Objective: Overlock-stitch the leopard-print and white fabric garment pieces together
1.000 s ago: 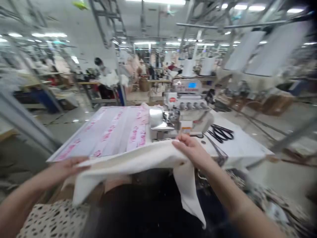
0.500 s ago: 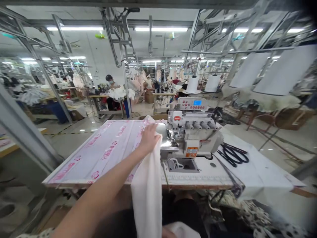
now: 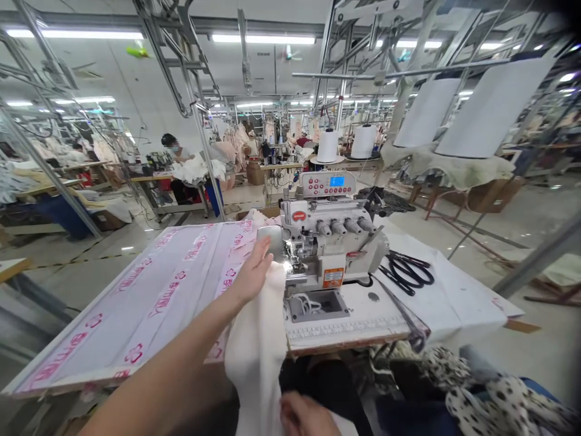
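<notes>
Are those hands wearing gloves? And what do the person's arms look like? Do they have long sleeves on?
No gloves! The left hand and the right hand are both bare, and the fingers of the left hand have nothing on them. The left forearm is bare too, with no sleeve, watch or bracelet showing.

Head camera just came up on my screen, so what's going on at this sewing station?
A person is handling a length of cream fabric at an overlock sewing machine. Their left hand lies flat and open against the top of the fabric, just left of the machine's needle area. Their right hand is low at the bottom of the view, next to the hanging fabric. To the left of the machine lies a white sheet printed with pink lettering. Farther back, a co-worker sits at another station.
</notes>
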`<state>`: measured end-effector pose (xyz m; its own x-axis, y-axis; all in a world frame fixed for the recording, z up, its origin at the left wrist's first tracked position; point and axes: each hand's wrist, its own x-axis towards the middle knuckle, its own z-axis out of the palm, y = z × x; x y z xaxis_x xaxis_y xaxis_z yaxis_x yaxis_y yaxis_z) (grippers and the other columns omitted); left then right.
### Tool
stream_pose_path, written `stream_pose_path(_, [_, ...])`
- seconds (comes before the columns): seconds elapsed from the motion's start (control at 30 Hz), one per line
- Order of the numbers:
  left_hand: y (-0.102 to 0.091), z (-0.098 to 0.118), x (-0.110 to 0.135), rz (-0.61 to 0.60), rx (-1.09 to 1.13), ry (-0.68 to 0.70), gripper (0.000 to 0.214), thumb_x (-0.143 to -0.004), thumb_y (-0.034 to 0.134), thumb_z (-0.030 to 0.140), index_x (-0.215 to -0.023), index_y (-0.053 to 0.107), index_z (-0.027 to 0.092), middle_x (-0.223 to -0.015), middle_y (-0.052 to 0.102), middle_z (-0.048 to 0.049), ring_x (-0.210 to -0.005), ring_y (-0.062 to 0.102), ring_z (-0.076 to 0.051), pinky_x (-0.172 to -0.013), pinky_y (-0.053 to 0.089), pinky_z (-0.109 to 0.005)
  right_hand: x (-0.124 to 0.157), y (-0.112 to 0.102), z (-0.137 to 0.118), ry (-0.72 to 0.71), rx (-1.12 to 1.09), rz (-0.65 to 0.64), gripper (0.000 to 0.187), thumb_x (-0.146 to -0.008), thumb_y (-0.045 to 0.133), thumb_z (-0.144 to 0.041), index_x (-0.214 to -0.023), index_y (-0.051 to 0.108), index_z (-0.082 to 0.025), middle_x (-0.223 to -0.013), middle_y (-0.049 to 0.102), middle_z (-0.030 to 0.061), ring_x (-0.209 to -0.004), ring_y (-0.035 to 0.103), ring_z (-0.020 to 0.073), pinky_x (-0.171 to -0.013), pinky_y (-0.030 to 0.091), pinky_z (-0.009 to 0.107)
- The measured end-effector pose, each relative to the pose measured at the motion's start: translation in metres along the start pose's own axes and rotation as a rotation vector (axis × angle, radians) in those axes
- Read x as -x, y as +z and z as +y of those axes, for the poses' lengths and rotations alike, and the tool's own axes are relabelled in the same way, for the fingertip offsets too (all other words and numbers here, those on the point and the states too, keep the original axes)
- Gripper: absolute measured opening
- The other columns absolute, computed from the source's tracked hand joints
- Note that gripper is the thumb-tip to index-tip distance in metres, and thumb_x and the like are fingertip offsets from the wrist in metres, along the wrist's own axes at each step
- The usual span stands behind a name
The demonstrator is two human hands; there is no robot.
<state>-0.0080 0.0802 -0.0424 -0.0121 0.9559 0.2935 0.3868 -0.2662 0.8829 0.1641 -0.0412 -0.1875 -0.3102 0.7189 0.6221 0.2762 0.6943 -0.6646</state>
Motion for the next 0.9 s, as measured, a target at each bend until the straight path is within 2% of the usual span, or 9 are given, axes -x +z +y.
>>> stream_pose_path(0.07, [0.002, 0.000, -0.008, 0.004, 0.042, -0.022, 0.047, -0.086, 0.033, 0.029, -0.133, 0.024, 0.023, -0.140, 0.030, -0.0092, -0.128, 0.030, -0.020, -0.104, 0.029, -0.042, -0.027, -0.014, 0.000, -0.048, 0.030, -0.080, 0.021, -0.079, 0.048, -0.016, -0.095, 0.059, -0.027, -0.074, 0.066, 0.0020, -0.064, 0.063, 0.0183, -0.055, 0.053, 0.027])
stream_pose_path(0.13, [0.008, 0.002, -0.010, -0.010, 0.101, -0.033, 0.048, -0.086, 0.033, 0.027, -0.132, 0.022, 0.024, -0.141, 0.029, -0.0092, -0.128, 0.031, -0.019, -0.104, 0.031, -0.041, -0.059, -0.031, -0.002, -0.152, 0.088, -0.057, 0.036, -0.080, 0.042, -0.008, -0.111, 0.051, -0.022, -0.103, 0.063, 0.0093, -0.092, 0.059, 0.0218, -0.079, 0.050, 0.037])
stream_pose_path(0.3, [0.023, 0.013, 0.006, 0.082, 0.214, 0.106, 0.039, -0.079, 0.039, 0.015, -0.117, 0.035, 0.022, -0.134, 0.036, -0.0078, -0.125, 0.036, -0.018, -0.104, 0.031, -0.038, -0.128, -0.053, 0.007, -0.310, 0.350, -0.032, 0.045, -0.080, 0.044, -0.008, -0.124, 0.046, -0.019, -0.122, 0.053, 0.0097, -0.117, 0.040, 0.0285, -0.094, 0.037, 0.049])
stream_pose_path(0.4, [0.021, 0.011, 0.017, 0.228, -0.019, 0.275, 0.035, -0.078, 0.039, 0.012, -0.112, 0.040, 0.021, -0.122, 0.044, -0.0073, -0.121, 0.039, -0.018, -0.103, 0.031, -0.039, -0.142, -0.052, 0.018, -0.282, 0.395, -0.056, 0.045, -0.082, 0.043, -0.010, -0.126, 0.044, -0.018, -0.124, 0.052, 0.0089, -0.117, 0.040, 0.0278, -0.095, 0.035, 0.049])
stream_pose_path(0.57, [0.005, -0.003, 0.028, 0.201, -0.516, 0.512, 0.033, -0.074, 0.044, 0.006, -0.105, 0.048, 0.018, -0.113, 0.048, -0.0080, -0.110, 0.044, -0.020, -0.097, 0.035, -0.039, -0.138, -0.050, 0.026, -0.230, 0.207, 0.014, 0.045, -0.082, 0.044, -0.012, -0.127, 0.041, -0.020, -0.123, 0.052, 0.0085, -0.117, 0.040, 0.0241, -0.098, 0.035, 0.046])
stream_pose_path(0.63, [0.000, -0.007, 0.029, 0.212, -0.600, 0.610, 0.023, -0.077, 0.047, 0.008, -0.097, 0.053, 0.018, -0.103, 0.051, -0.0073, -0.101, 0.047, -0.019, -0.090, 0.040, -0.036, -0.134, -0.045, 0.029, -0.125, 0.063, 0.105, 0.043, -0.082, 0.046, -0.015, -0.125, 0.041, -0.021, -0.122, 0.051, 0.0094, -0.115, 0.042, 0.0234, -0.097, 0.036, 0.045])
stream_pose_path(0.73, [-0.001, -0.012, 0.029, 0.075, -0.633, 0.661, 0.021, -0.082, 0.046, 0.011, -0.099, 0.055, 0.018, -0.099, 0.055, -0.0063, -0.096, 0.049, -0.017, -0.085, 0.042, -0.033, -0.127, -0.033, 0.033, 0.215, -0.340, 0.204, 0.040, -0.080, 0.054, -0.025, -0.119, 0.042, -0.022, -0.116, 0.052, 0.0103, -0.105, 0.052, 0.0220, -0.087, 0.045, 0.039])
stream_pose_path(0.83, [0.003, -0.012, 0.030, 0.014, -0.700, 0.612, 0.029, -0.085, 0.042, 0.014, -0.112, 0.052, 0.016, -0.112, 0.054, -0.0078, -0.103, 0.046, -0.018, -0.090, 0.040, -0.035, -0.115, -0.020, 0.029, 0.505, -0.775, -0.004, 0.041, -0.073, 0.063, -0.035, -0.108, 0.049, -0.020, -0.101, 0.062, 0.0071, -0.088, 0.059, 0.0210, -0.075, 0.049, 0.034])
stream_pose_path(0.9, [0.006, -0.009, 0.032, 0.011, -0.792, 0.589, 0.032, -0.086, 0.041, 0.017, -0.116, 0.051, 0.016, -0.117, 0.054, -0.0067, -0.099, 0.046, -0.019, -0.088, 0.040, -0.036, -0.105, -0.015, 0.023, 0.583, -0.868, -0.188, 0.034, -0.070, 0.066, -0.037, -0.095, 0.057, -0.017, -0.087, 0.065, 0.0048, -0.076, 0.060, 0.0195, -0.069, 0.048, 0.031])
